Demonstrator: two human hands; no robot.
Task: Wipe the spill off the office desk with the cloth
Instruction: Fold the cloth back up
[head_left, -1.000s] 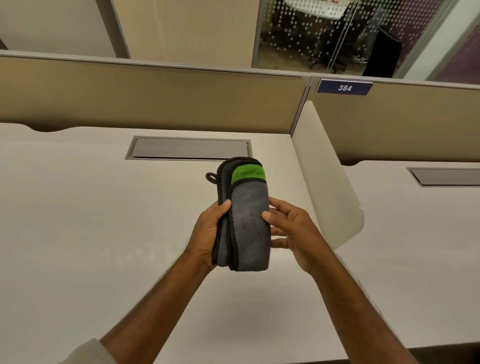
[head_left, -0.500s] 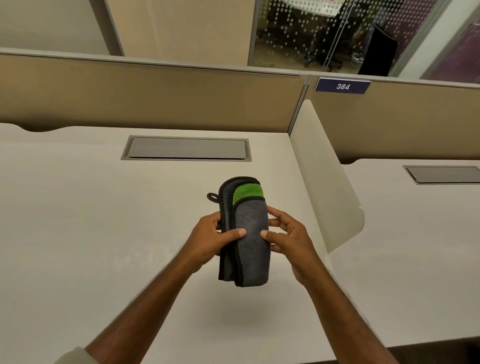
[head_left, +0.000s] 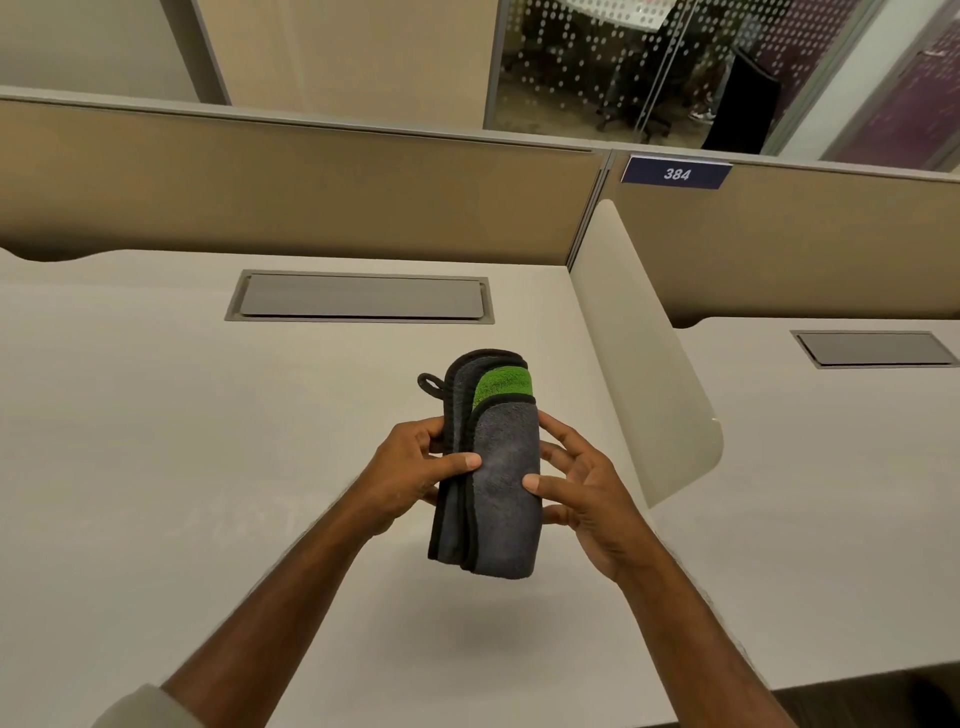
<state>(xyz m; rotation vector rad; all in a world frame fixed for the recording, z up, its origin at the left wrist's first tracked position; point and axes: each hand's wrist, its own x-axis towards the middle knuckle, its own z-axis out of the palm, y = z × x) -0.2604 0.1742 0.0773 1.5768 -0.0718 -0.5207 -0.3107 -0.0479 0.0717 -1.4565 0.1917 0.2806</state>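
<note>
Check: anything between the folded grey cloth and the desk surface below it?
Nothing visible. The folded grey microfibre cloth with black trim and a green patch is held by the left hand and right hand above the bare beige desk top. No spill is discernible on it.

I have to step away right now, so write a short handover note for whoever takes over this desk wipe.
Left hand: gripping the folded grey cloth along its left edge, thumb on the front.
Right hand: thumb and fingertips on the cloth's right side, a looser hold.
Cloth: held above the desk, folded, not touching the surface; green patch and hanging loop at its far end.
Done: cloth picked up.
Left: all the wiping. No spill is plainly visible on the desk from this view, so find it first.
</note>
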